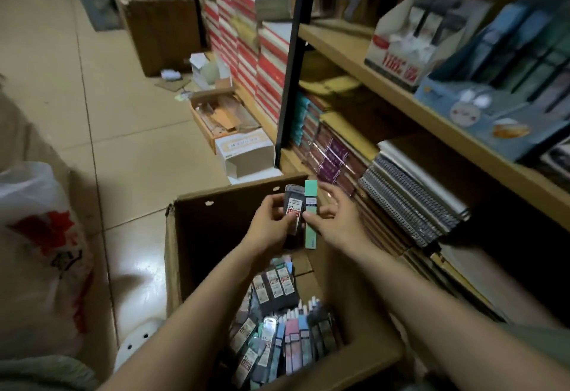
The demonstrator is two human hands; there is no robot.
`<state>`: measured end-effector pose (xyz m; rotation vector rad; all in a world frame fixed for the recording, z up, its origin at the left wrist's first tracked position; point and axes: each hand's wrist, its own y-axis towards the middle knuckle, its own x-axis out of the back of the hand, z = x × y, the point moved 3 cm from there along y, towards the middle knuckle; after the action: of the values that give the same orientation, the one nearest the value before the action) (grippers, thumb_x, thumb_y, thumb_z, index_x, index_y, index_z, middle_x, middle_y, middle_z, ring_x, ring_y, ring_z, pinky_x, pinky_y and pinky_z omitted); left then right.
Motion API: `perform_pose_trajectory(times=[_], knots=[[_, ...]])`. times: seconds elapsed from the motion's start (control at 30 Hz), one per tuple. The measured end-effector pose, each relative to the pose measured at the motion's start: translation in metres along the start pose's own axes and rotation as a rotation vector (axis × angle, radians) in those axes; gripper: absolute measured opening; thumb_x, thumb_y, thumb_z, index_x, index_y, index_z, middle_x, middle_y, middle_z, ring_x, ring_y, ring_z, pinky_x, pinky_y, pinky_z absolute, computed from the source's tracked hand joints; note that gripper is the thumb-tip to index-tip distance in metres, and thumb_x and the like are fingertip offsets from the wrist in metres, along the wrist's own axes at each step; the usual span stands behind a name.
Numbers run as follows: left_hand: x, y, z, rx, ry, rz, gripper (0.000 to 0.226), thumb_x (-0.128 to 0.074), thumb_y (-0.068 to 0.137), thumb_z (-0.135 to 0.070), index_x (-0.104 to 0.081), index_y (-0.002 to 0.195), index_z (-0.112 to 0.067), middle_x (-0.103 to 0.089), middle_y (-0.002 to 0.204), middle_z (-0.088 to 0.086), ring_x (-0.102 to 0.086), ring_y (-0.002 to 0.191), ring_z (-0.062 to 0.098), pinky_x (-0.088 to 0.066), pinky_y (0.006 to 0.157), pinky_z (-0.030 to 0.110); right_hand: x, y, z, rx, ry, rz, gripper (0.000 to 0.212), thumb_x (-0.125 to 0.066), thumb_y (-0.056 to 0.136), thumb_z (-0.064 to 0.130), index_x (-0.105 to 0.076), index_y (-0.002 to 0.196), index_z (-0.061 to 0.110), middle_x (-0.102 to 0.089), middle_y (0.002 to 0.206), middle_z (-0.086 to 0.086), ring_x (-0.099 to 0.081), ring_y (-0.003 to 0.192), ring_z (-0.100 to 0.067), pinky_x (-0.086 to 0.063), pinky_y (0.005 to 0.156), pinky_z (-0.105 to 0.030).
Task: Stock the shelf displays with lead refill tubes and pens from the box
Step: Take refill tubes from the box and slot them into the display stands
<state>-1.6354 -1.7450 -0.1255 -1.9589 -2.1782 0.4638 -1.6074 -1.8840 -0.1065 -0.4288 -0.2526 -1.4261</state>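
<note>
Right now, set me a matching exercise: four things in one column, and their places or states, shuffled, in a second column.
Things:
1. mint green lead refill tube
2. dark lead refill tubes with white labels
3. brown cardboard box
4. spiral-bound notebooks

Places or states:
A. open on the tiled floor, with mixed tubes inside
B. stacked on the lower shelf at the right
C. pinched upright by the right hand
D. gripped in the left hand

Pairs: 1-C, 2-D, 3-A, 4-B

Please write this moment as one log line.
left hand: holds dark refill tubes | right hand: pinches green tube | both above open box | shelf displays: not reached
</note>
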Motion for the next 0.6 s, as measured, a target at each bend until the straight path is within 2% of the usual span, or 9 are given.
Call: perform_pose_trajectory(times=[0.07,0.17,0.27,0.37,0.53,0.6], knots=[[-0.01,-0.009,-0.032,-0.057,0.049,0.073,0.031,-0.057,0.095,-0.012,-0.049,0.122,-0.024,-0.063,0.118,0.006,-0.065,0.103,0.021,-0.058,0.084,0.042,0.024,-0.007,0.03,0.077,0.014,-0.015,0.078,-0.074,0.082,0.005,-0.036,0.144,0.034,-0.061,0.111,0.0,-0.065,0.095,-0.012,-0.059,0.076,-0.031],[-0.028,-0.02,-0.075,-0.117,0.09,0.189,0.033,-0.057,0.094,-0.012,-0.049,0.124,-0.023,-0.064,0.116,0.004,-0.066,0.1,0.019,-0.059,0.082,0.041,0.063,-0.02,0.064,0.122,-0.003,-0.071,0.071,-0.075,0.081,0.007,-0.042,0.135,0.04,-0.064,0.105,-0.004,-0.069,0.092,-0.02,-0.06,0.079,-0.044],[-0.047,-0.026,-0.11,-0.208,0.131,0.255,0.035,-0.058,0.094,-0.011,-0.048,0.127,-0.02,-0.063,0.114,0.002,-0.067,0.093,0.014,-0.06,0.07,0.033,0.103,-0.035,0.088,0.18,-0.015,-0.161,0.061,-0.077,0.08,0.01,-0.043,0.121,0.041,-0.064,0.097,0.002,-0.07,0.085,-0.013,-0.062,0.07,-0.039],[-0.067,-0.03,-0.136,-0.247,0.169,0.35,0.029,-0.059,0.093,-0.013,-0.052,0.117,-0.027,-0.064,0.111,-0.002,-0.07,0.089,0.014,-0.059,0.065,0.03,0.138,-0.048,0.102,0.22,-0.024,-0.231,0.053,-0.075,0.082,0.013,-0.043,0.115,0.039,-0.068,0.093,0.0,-0.071,0.08,-0.011,-0.062,0.071,-0.038],[-0.088,-0.033,-0.16,-0.252,0.11,0.444,0.029,-0.059,0.093,-0.012,-0.056,0.115,-0.03,-0.067,0.114,0.002,-0.073,0.087,0.016,-0.058,0.063,0.031,0.182,-0.063,0.118,0.287,-0.134,-0.361,0.047,-0.072,0.087,0.016,-0.039,0.102,0.047,-0.071,0.089,0.005,-0.068,0.074,0.004,-0.053,0.056,-0.014],[-0.095,-0.033,-0.164,-0.249,0.061,0.458,0.029,-0.059,0.093,-0.01,-0.057,0.112,-0.033,-0.067,0.114,0.001,-0.073,0.085,0.016,-0.058,0.061,0.03,0.194,-0.068,0.124,0.291,-0.137,-0.384,0.047,-0.072,0.086,0.013,-0.04,0.099,0.046,-0.07,0.092,0.004,-0.07,0.075,-0.001,-0.057,0.06,-0.021]])
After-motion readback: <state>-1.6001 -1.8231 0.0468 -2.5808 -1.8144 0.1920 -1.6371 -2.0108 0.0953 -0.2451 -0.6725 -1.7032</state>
